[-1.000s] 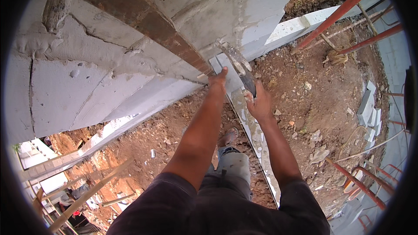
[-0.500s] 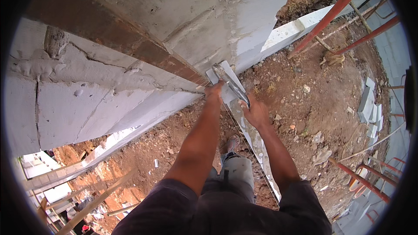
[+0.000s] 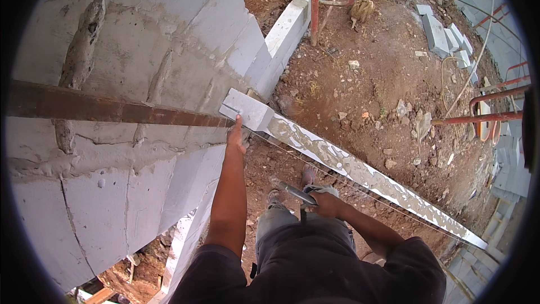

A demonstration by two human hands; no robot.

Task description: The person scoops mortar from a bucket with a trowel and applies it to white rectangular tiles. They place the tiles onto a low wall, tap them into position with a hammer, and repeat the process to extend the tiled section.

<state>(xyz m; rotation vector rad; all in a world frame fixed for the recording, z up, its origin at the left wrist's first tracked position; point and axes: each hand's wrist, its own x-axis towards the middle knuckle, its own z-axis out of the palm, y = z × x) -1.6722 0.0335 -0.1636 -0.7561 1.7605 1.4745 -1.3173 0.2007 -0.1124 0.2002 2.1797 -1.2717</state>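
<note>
A pale grey block (image 3: 246,108) lies at the near end of a low block course, close to the wall. My left hand (image 3: 236,137) reaches to it with a finger stretched onto its top face. The other fingers of that hand are partly hidden below its edge. In front of my legs, my right hand (image 3: 324,205) is closed round a long grey metal hand tool (image 3: 296,192), seen almost edge-on, so its exact kind is unclear. Patchy grey mortar (image 3: 320,149) covers the top of the low course (image 3: 382,183). A thin string (image 3: 349,187) runs along its near side.
A brown beam (image 3: 112,104) stands against the mortared block wall (image 3: 185,34) on the left. Red metal poles (image 3: 314,5) rise at the far side. Loose pale blocks (image 3: 436,35) lie on the rubble-strewn soil (image 3: 360,90) at right.
My right hand has drawn the tool back from the block toward my legs. My left hand stays near the block. The view has turned, showing more of the low course.
</note>
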